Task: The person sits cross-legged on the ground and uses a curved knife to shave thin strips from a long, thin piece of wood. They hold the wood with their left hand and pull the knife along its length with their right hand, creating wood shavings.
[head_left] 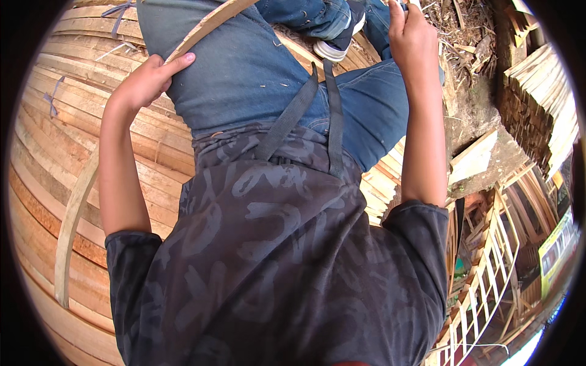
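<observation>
Dark camouflage T-shirt (274, 256), blue jeans (244, 73), grey straps (332, 116)

Blue jeans (244, 73), dark grey camouflage shirt (281, 256), pale tan wooden strip (73, 213)

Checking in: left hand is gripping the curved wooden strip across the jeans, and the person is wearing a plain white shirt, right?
Not quite. The head view shows the shirt is dark grey with a camouflage-like pattern, not plain white. The rest holds: the left hand grips the curved wooden strip lying across the jeans.
</observation>
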The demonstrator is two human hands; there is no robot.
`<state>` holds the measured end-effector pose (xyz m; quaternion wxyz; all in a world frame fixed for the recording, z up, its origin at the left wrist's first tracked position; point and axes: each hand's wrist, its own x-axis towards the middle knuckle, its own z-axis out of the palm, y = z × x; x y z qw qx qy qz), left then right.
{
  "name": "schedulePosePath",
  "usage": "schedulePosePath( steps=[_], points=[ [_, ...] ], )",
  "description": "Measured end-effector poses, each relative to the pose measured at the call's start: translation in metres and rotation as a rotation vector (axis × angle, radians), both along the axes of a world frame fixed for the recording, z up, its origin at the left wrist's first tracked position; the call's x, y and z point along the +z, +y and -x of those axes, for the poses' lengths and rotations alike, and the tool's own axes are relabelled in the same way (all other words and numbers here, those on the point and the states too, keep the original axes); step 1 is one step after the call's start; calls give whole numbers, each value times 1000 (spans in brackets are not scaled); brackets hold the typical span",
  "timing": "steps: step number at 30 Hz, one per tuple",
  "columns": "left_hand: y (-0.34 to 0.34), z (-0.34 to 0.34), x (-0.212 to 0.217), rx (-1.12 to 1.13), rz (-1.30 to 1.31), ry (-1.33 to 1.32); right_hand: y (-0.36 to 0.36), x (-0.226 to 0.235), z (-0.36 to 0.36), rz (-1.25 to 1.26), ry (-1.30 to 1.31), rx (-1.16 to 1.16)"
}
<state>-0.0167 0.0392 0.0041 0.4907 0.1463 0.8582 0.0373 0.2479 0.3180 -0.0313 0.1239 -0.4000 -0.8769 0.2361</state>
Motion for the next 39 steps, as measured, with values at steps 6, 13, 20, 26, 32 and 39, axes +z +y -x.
schedulePosePath(
  steps=[6,13,20,26,32,39],
  points=[
    [-9,5,-9,-94,-60,21,-18,15,11,-25,-106,99],
    [-4,15,-10,-191,-51,-80,49,-34,-48,-275,-197,-41],
    [-15,12,-19,-142,-61,-22,-31,8,4,91,-94,15],
    [1,10,-2,-207,-87,-71,51,-23,-45,-153,-262,-73],
    [-9,7,-10,-169,-83,-28,20,-9,-36,-126,-211,-109],
    [-13,11,-11,-181,-82,-17,0,-17,-8,-131,-103,17]
  ],
)
